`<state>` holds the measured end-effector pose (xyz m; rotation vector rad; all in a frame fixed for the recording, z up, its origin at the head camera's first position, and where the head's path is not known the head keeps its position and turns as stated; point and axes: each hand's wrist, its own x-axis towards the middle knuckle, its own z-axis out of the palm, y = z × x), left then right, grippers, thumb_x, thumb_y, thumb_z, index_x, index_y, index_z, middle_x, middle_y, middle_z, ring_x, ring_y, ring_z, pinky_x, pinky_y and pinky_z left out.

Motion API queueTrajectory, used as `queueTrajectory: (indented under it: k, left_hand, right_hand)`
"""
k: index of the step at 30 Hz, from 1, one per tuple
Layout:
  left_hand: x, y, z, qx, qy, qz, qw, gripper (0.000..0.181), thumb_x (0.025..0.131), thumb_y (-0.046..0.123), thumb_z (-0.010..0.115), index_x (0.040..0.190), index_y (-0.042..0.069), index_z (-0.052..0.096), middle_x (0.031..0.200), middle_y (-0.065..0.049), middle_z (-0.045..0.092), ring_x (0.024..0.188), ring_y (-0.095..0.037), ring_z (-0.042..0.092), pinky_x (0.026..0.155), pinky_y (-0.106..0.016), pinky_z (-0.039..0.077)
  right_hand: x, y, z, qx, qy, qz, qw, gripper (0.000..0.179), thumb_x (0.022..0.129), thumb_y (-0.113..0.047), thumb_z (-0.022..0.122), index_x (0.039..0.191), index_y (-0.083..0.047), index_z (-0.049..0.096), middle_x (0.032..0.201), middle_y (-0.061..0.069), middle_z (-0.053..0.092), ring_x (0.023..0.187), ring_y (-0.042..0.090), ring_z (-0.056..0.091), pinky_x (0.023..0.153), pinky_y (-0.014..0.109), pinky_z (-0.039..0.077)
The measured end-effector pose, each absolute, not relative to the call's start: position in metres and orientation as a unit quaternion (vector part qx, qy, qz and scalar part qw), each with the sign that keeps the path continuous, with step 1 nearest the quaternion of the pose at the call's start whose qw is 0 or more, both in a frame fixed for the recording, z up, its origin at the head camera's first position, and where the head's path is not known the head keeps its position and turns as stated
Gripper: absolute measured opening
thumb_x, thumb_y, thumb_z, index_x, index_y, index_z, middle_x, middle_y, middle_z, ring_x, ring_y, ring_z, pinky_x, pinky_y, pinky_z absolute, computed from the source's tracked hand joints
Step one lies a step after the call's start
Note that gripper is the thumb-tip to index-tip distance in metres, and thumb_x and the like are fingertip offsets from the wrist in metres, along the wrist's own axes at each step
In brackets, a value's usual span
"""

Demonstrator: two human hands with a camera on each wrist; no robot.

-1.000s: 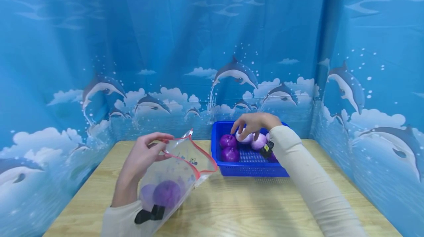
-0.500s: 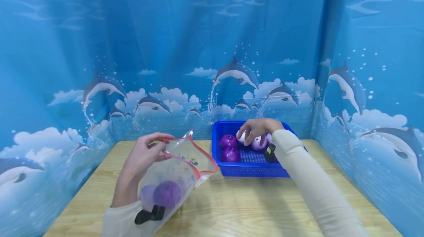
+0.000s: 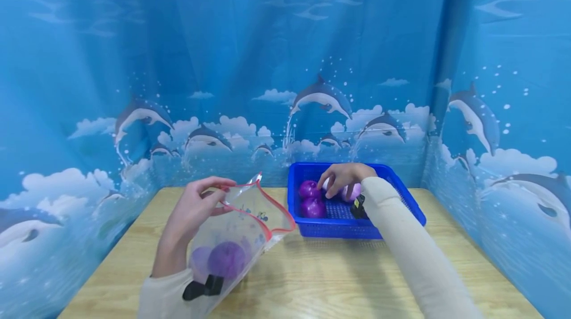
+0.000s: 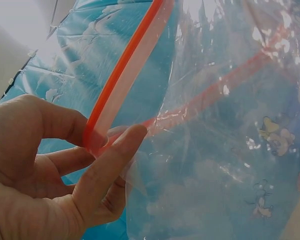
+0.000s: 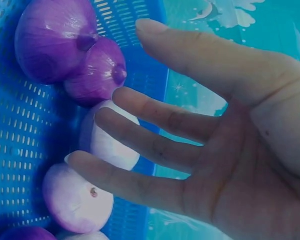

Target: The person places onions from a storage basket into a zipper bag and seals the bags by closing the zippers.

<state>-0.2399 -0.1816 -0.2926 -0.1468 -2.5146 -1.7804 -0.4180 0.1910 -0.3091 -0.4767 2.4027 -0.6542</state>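
My left hand pinches the red-zipped rim of a clear plastic zip bag between thumb and fingers. The bag's mouth gapes toward the right. Through its film show a purple onion and a paler one beside it. Over the blue basket, my right hand hovers with fingers spread and lightly bent. In the right wrist view its fingertips overlap a whitish onion and a pale purple onion; whether they touch is unclear. Two dark purple onions lie by them.
The basket stands at the back of the wooden table, right of the bag. Part of its contents is hidden behind the right hand and sleeve. A blue dolphin-print curtain closes off the back and both sides.
My right hand has lowered slightly into the basket, and its forearm has dropped, uncovering the basket's right rim. The left hand and bag have kept their place.
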Motion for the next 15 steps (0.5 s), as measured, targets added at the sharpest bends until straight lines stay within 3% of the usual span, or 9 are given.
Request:
queueTrajectory:
  k: [15]
  left_hand:
    - [-0.24,-0.181,-0.292,-0.05,-0.809,-0.585,0.026,0.036,0.102,0.006,0.049,0.135,0.004,0.064,0.139,-0.02,0.055,0.118,-0.036,0.062,0.091,-0.037,0.064]
  right_hand:
    - [-0.434,0.187,-0.337,-0.168,0.888,-0.295,0.311,0.049,0.092,-0.013,0.076,0.139,-0.01,0.063,0.13,0.015,0.064,0.119,0.029,0.063,0.092,0.06,0.061]
